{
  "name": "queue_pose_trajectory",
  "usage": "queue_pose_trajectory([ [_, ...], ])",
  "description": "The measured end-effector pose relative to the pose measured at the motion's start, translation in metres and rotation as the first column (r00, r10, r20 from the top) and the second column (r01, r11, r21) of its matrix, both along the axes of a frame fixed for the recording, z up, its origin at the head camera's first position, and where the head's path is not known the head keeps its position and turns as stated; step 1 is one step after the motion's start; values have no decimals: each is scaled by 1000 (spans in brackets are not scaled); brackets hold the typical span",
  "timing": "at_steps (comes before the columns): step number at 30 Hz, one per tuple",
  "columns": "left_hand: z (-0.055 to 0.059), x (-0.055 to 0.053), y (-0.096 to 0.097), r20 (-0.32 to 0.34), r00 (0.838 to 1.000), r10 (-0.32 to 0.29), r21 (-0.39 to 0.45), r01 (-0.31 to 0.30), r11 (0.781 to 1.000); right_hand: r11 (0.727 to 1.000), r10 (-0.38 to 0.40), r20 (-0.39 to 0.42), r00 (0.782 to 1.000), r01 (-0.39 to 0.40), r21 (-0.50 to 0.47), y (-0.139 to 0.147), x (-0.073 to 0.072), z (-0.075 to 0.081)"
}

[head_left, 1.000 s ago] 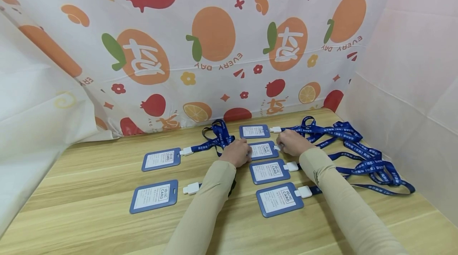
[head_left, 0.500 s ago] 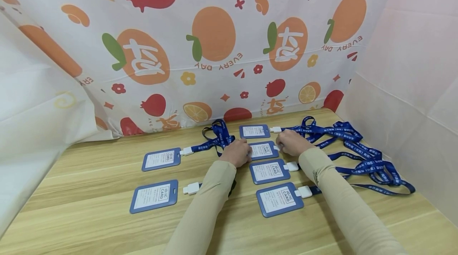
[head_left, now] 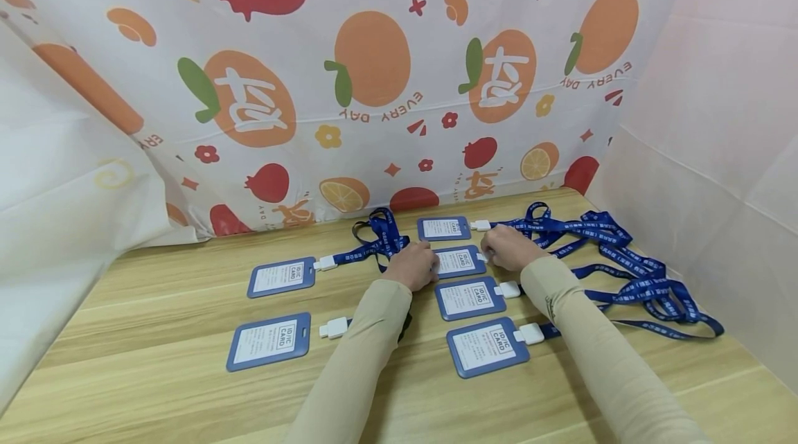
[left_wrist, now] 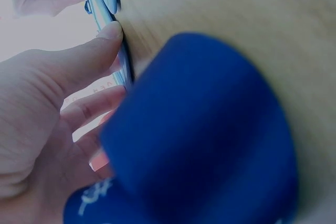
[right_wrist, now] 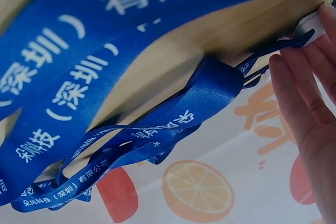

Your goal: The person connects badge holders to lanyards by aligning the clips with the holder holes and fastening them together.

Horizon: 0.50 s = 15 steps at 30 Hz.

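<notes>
My left hand (head_left: 411, 266) pinches the left edge of a blue ID card holder (head_left: 460, 262), second from the back in the right column. In the left wrist view, the thumb (left_wrist: 97, 56) lies against that edge with the fingers on its other side. At the holder's slotted right end, my right hand (head_left: 511, 248) pinches a white clip (head_left: 482, 258), partly covered by the fingers. From this clip (right_wrist: 310, 23) runs a blue lanyard (right_wrist: 215, 87) with white lettering, seen in the right wrist view.
Nearby in the right column lie other card holders (head_left: 470, 298) with clips and tangled lanyards (head_left: 654, 288) at right. Two holders (head_left: 268, 341) lie on the left; the nearer one's clip (head_left: 334, 327) sits apart from it. A fruit-print cloth (head_left: 374, 139) hangs behind the table.
</notes>
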<state>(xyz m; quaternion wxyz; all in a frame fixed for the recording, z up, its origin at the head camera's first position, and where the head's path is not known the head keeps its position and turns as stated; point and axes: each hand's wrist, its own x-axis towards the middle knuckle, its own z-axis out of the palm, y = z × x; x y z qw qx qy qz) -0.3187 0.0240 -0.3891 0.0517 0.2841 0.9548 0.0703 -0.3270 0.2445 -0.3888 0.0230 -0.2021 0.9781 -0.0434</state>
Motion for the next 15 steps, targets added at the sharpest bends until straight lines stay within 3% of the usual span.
queue_pose_trajectory([
  [15, -2, 0, -1, -4, 1000, 3, 11, -3, 1000, 1000, -12, 11, 1000, 12, -18, 0, -1, 0],
])
